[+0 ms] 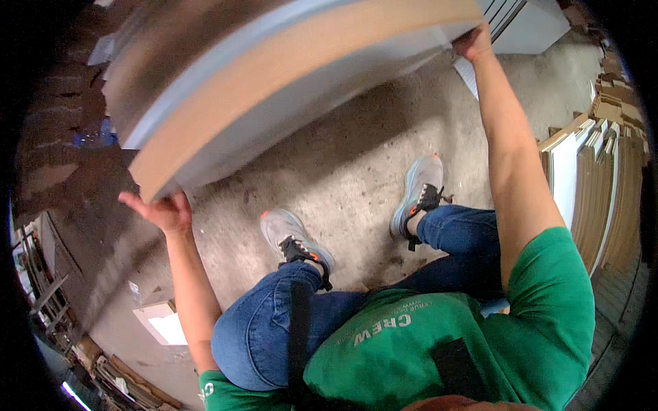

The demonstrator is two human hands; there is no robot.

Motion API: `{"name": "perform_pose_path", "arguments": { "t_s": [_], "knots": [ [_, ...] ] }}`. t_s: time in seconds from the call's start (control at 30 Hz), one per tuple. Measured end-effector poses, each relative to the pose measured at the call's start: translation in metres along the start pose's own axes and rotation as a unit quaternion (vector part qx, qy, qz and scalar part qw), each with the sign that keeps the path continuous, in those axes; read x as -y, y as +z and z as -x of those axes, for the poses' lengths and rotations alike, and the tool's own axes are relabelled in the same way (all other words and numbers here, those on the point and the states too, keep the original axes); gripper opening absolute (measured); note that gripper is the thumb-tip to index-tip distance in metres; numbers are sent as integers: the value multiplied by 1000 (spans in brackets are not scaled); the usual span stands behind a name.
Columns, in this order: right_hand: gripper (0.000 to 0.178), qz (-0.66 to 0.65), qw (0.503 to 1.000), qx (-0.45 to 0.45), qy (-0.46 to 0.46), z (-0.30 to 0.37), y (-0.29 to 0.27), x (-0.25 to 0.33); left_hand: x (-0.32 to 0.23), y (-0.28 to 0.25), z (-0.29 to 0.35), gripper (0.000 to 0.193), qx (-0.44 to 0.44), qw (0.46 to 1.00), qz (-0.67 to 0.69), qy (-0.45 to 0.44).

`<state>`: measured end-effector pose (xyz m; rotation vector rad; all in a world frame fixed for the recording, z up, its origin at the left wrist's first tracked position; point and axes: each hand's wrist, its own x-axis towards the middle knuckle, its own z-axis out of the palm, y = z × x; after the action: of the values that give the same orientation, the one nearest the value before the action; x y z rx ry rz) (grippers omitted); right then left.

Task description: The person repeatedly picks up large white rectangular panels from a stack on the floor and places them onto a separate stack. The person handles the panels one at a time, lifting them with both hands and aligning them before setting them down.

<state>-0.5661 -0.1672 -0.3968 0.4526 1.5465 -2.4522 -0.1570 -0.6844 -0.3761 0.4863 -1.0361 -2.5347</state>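
Note:
I hold a large flat board with a white face and brown edge, raised in front of me and blurred by motion. My left hand grips its lower left corner from underneath. My right hand grips its far right end. Below the board I see my own legs in blue jeans and grey shoes on a concrete floor, and my green shirt.
A stack of upright white and brown boards stands at the right. More white panels lie at the top right. A small white-faced board piece lies on the floor lower left, near metal racks and cardboard scraps.

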Motion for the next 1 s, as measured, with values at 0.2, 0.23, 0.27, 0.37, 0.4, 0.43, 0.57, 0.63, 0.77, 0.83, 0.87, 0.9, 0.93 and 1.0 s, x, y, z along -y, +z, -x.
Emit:
{"name": "perform_pose_path", "arguments": {
  "t_s": [0.2,0.23,0.27,0.37,0.4,0.43,0.57,0.63,0.77,0.83,0.87,0.9,0.93,1.0],
  "knots": [
    [46,90,996,11,19,-51,-42,-19,39,-29,-22,67,-207,968,-134,51],
    [46,89,996,8,25,-52,-42,-29,39,-37,-20,67,-219,967,-124,48],
    [45,81,996,3,28,-48,-38,-33,37,-43,-17,67,-227,966,-114,47],
    [45,58,998,-26,29,-23,-32,-40,48,-27,-4,73,-216,965,-126,83],
    [45,52,998,-31,28,-15,-29,-38,48,-36,6,70,-160,974,-134,85],
    [45,45,998,-36,35,-9,-28,-43,50,-46,15,68,-106,980,-142,87],
    [44,33,997,-48,51,9,-28,-48,60,-38,9,67,-157,975,-143,65],
    [44,31,996,-49,61,12,-26,-53,60,-31,3,66,-189,970,-140,54],
    [43,22,995,-54,76,13,-21,-63,59,-25,2,65,-220,964,-147,33],
    [43,21,995,-54,82,11,-19,-64,58,-21,7,64,-232,961,-150,28],
    [43,20,995,-54,84,12,-17,-63,55,-20,10,64,-239,959,-151,27],
    [42,20,994,-55,87,12,-15,-65,52,-19,12,63,-245,957,-151,26],
    [42,21,994,-60,84,13,-18,-64,53,-19,9,63,-247,957,-152,21],
    [42,25,993,-75,84,18,-25,-59,53,-18,9,62,-250,956,-154,6]
  ]
}}
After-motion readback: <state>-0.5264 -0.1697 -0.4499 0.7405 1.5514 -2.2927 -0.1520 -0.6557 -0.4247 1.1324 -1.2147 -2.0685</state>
